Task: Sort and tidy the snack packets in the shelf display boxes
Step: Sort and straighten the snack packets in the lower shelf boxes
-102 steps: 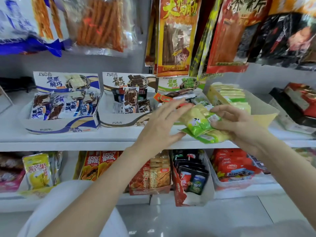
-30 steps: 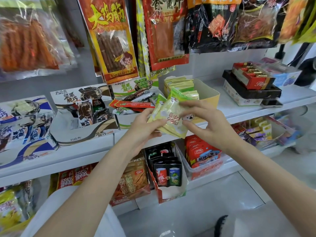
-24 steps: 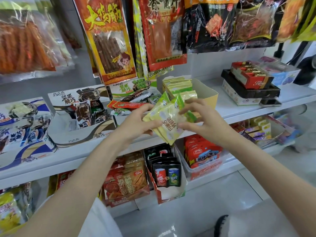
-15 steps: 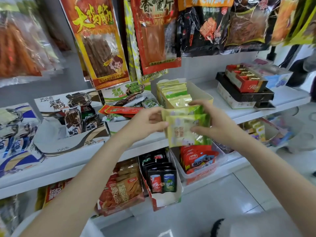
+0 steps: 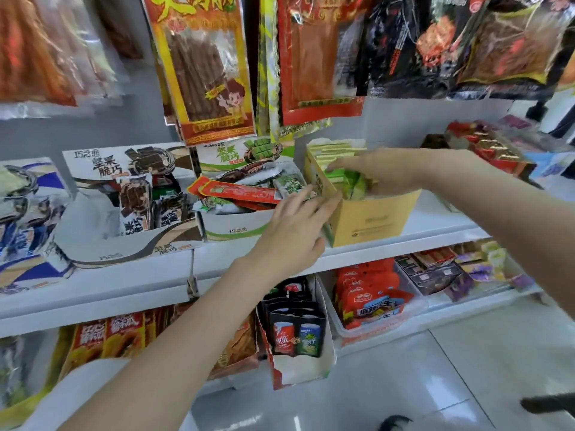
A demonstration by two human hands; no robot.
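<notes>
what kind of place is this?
Most likely a small shop's snack aisle: white shelves with open display boxes of packets, and big snack bags hanging above.

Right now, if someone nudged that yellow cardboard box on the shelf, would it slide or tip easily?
The yellow cardboard box would probably slide rather than tip: it sits low and wide on the smooth white shelf. It likely feels light, since it holds only thin green packets. Its walls look like thin card, so they may flex where the left hand touches.
</notes>
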